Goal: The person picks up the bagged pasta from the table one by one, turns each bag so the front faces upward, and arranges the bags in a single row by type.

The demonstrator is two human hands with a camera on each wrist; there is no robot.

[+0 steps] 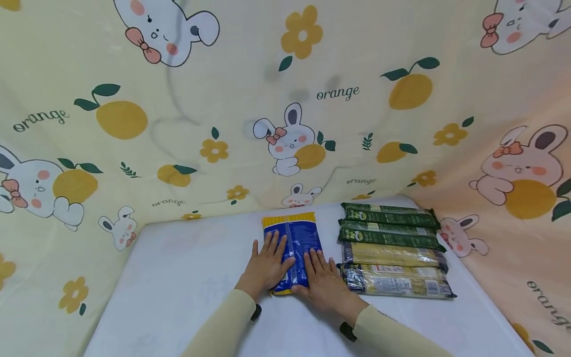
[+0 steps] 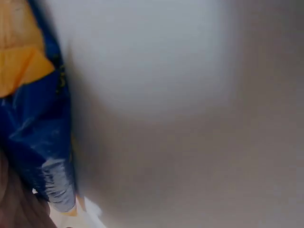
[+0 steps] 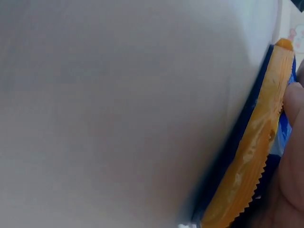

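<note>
A blue plastic packet (image 1: 303,235) with yellow ends lies flat on the white table, its printed back seam facing up. My left hand (image 1: 266,265) rests on its left half with fingers spread and straight. On the lower right part of the packet lies my right hand (image 1: 325,280), fingers extended and thumb near the bottom edge. In the left wrist view the blue packet (image 2: 40,128) shows along the left side, partly under the hand. The right wrist view shows its yellow serrated end (image 3: 251,156) beside the thumb (image 3: 294,102).
To the right lie two dark green packets (image 1: 392,235) and two clear packets of yellow noodle-like sticks (image 1: 397,281), stacked in a column. A patterned cloth (image 1: 241,99) rises behind the white table (image 1: 187,277) and along its sides.
</note>
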